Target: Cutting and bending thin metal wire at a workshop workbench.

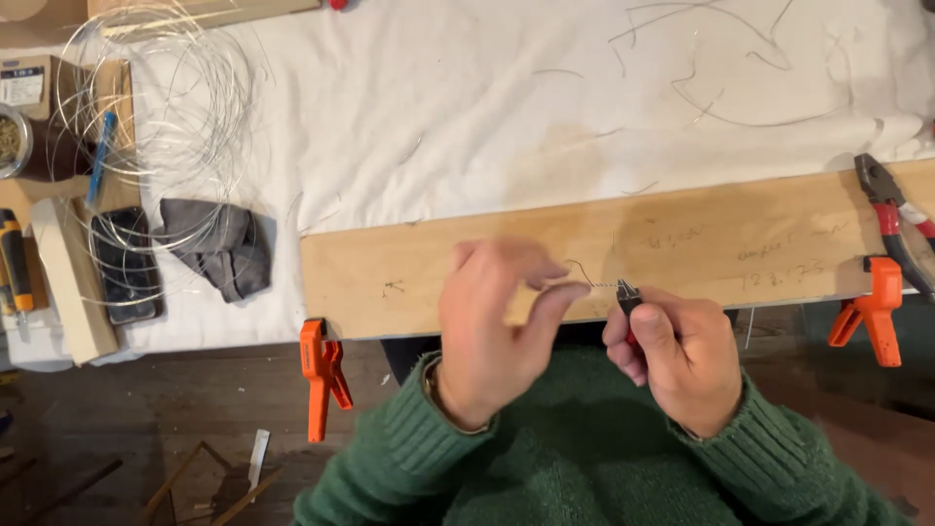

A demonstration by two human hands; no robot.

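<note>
Head view: right hand point(682, 360) grips pliers point(628, 296); left hand point(492, 326) pinches wire point(584, 277).

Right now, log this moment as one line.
left hand: pinching thin wire | right hand: gripping small pliers on wire | surface: wooden board, orange clamps

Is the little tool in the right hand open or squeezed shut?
Squeezed shut. The small pliers in the right hand have their tips pinched together on a thin wire, whose other end the left hand pinches.
</note>
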